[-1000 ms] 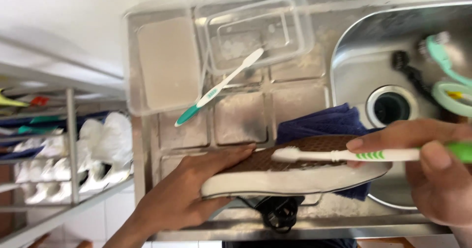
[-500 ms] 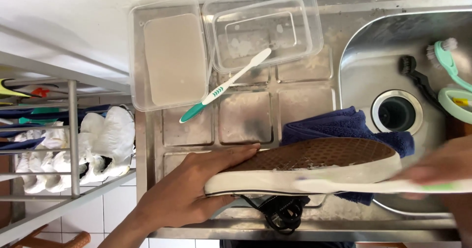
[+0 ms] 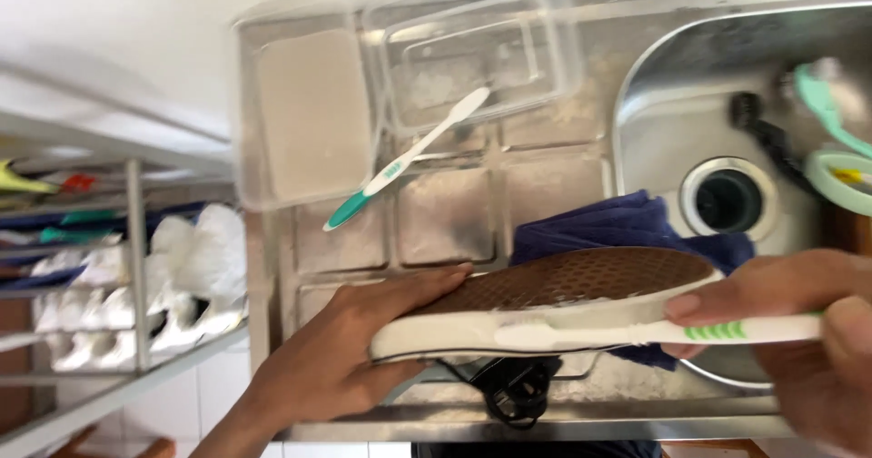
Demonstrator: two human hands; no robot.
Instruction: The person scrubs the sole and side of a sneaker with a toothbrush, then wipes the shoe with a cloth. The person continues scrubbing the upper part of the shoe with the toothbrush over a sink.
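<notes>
A shoe with a brown waffle-patterned sole and a thick white rubber sidewall (image 3: 554, 308) is held sole-up, lying lengthwise over the front edge of a stainless steel sink counter (image 3: 454, 213). The left hand (image 3: 350, 353) reaches in from below and cups the shoe's left end, fingers pressed together and stretched flat along the sole's edge, thumb tucked under the white sidewall. The right hand (image 3: 799, 349) comes in from the right and pinches a white toothbrush with green grip stripes (image 3: 654, 333) between forefinger above and thumb in front; its bristle head lies against the white sidewall. Black laces (image 3: 513, 394) hang beneath the shoe. A dark blue folded cloth (image 3: 618, 226) lies just behind the shoe, at the basin's rim. Farther back, a white and teal toothbrush (image 3: 404, 163) rests slanted against two clear plastic containers (image 3: 391, 85). The round drain (image 3: 722, 199) sits in the basin to the right.
</notes>
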